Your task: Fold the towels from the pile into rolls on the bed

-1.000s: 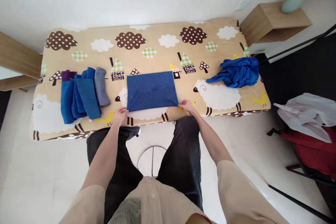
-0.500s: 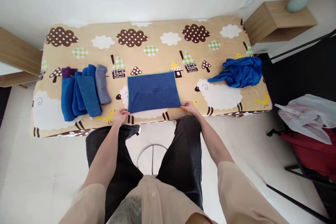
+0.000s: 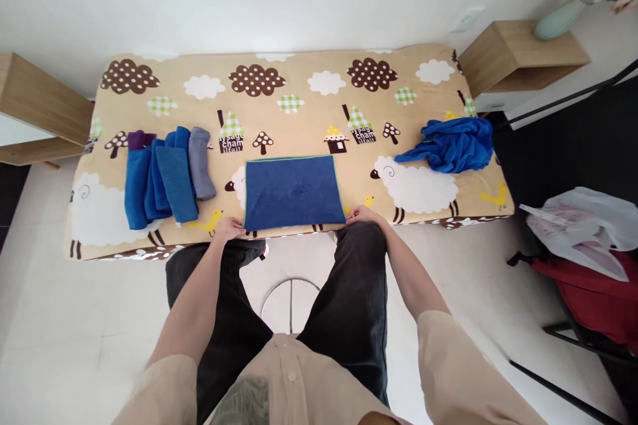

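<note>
A dark blue towel (image 3: 294, 192) with a thin green edge lies flat as a rectangle near the front edge of the bed. My left hand (image 3: 230, 228) pinches its near left corner. At the near right corner, my right hand (image 3: 365, 214) grips the cloth between thumb and fingers. To the left lies a row of several folded towels, among them a teal-blue towel (image 3: 175, 182), a grey towel (image 3: 200, 163) and a purple towel (image 3: 141, 139) mostly hidden. A crumpled pile of bright blue cloth (image 3: 456, 146) rests on the right side.
The bed (image 3: 294, 126) has a beige patterned sheet and stands against a white wall. Wooden cabinets stand at the left (image 3: 44, 93) and right (image 3: 528, 53), the right one bearing a vase (image 3: 558, 18). A white plastic bag (image 3: 588, 219) lies over red fabric (image 3: 593, 292) at the right.
Both hands have drawn the dark blue towel a little toward me, closer to the bed's front edge. The view has tilted slightly upward. Other towels stay in place.
</note>
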